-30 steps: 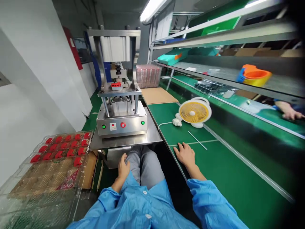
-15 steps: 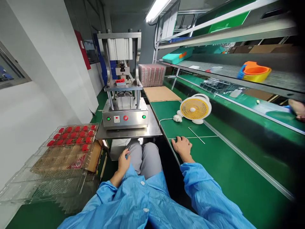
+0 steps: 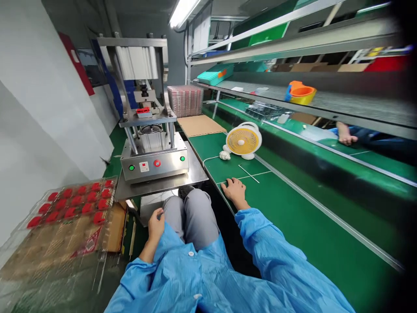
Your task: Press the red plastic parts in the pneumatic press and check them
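Note:
My right hand (image 3: 235,191) lies palm down near the edge of the green tabletop (image 3: 280,217), fingers apart and nothing in it. Just beyond its fingertips is a thin L-shaped metal rod (image 3: 249,174), like a hex key. My left hand (image 3: 157,224) rests beside my left thigh, fingers loosely bent, with no object visible in it. In front of me stands a metal bench press (image 3: 153,163) with green and red buttons. On its plate sits a small red part (image 3: 142,110) in a grey holder.
Clear trays with red parts (image 3: 76,201) are at the left. A yellow-and-white fan (image 3: 243,141) stands on the tabletop, near a cardboard sheet (image 3: 202,125) and stacked trays (image 3: 185,100). A shelf holds an orange-yellow container (image 3: 302,93). Across the bench, another person's hand (image 3: 347,135) shows.
The view has turned right, so the press and fan appear farther left. The other person's hand and arm have come further into view. My hands stay in the same places.

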